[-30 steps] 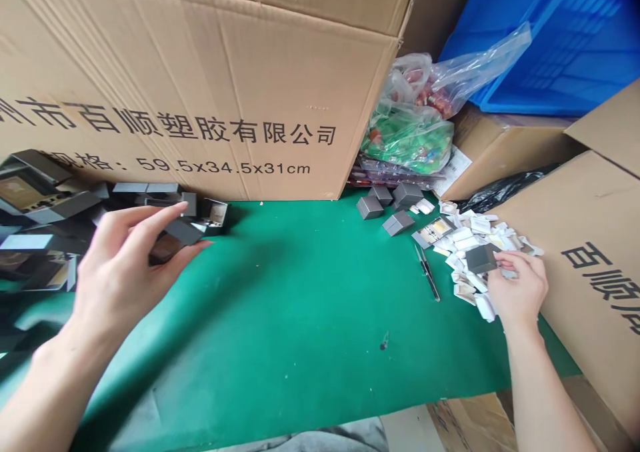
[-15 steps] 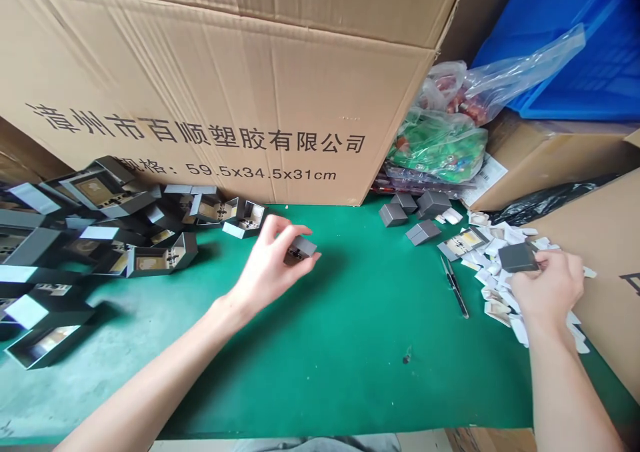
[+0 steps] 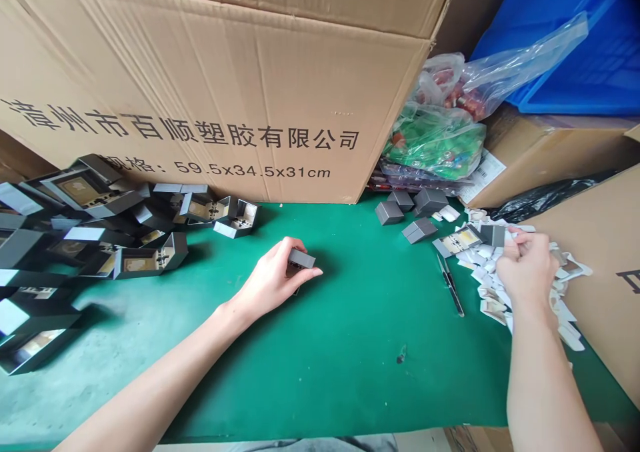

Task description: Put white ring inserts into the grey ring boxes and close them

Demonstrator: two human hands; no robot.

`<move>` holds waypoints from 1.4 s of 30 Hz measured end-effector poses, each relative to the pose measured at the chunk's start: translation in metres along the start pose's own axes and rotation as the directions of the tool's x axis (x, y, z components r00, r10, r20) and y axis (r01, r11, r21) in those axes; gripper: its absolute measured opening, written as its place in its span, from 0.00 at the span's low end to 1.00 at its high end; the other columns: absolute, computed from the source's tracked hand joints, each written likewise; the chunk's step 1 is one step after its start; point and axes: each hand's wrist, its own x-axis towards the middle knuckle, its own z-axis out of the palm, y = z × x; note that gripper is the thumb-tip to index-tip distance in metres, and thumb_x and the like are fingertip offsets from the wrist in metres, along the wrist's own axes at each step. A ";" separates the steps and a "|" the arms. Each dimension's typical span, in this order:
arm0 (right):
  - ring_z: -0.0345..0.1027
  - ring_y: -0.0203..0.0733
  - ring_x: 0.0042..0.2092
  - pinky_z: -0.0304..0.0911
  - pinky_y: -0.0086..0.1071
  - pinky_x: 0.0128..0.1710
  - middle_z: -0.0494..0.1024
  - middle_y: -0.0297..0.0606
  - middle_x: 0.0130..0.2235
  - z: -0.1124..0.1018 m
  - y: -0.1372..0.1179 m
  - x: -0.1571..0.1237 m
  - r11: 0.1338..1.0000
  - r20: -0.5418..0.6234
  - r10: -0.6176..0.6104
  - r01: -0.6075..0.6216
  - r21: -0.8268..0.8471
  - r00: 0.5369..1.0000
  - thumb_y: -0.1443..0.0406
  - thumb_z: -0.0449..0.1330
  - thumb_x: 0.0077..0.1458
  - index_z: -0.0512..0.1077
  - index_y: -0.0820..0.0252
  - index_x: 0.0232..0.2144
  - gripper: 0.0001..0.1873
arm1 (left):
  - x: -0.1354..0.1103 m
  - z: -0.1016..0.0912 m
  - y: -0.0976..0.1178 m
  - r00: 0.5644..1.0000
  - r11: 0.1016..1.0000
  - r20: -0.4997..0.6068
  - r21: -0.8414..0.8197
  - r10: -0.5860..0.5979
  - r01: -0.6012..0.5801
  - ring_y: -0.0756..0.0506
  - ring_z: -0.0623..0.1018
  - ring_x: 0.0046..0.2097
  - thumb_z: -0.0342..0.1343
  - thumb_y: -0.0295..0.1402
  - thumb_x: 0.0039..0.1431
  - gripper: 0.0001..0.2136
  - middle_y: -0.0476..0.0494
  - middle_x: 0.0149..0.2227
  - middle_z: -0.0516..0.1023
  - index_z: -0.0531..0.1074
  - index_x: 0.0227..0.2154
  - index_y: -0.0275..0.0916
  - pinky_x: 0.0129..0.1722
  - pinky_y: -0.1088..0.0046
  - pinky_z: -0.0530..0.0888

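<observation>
My left hand rests over the green mat, its fingers closed on a small dark grey box. My right hand sits among a heap of white paper pieces, gripping a second grey box at its fingertips. Several open grey boxes with printed inserts lie in a jumble at the left. Several closed grey boxes stand near the far edge of the mat. Black-handled tweezers lie just left of my right hand.
A large printed cardboard carton walls the far side of the green mat. Plastic bags of small coloured items and a blue plastic crate sit behind at the right. Another carton borders the right side.
My left hand has moved right, away from the open boxes, and turned its box. My right hand has shifted up and left with its grey box. The view has moved slightly.
</observation>
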 end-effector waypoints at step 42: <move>0.70 0.37 0.36 0.66 0.30 0.34 0.77 0.37 0.37 0.007 -0.237 -0.153 0.311 0.718 -0.210 -0.651 0.692 0.663 0.55 0.68 0.52 0.74 0.57 0.36 0.15 | -0.004 0.005 0.024 0.876 0.410 0.415 -0.774 -0.247 0.483 0.39 0.77 0.54 0.58 0.42 0.64 0.19 0.39 0.54 0.78 0.72 0.55 0.41 0.52 0.61 0.75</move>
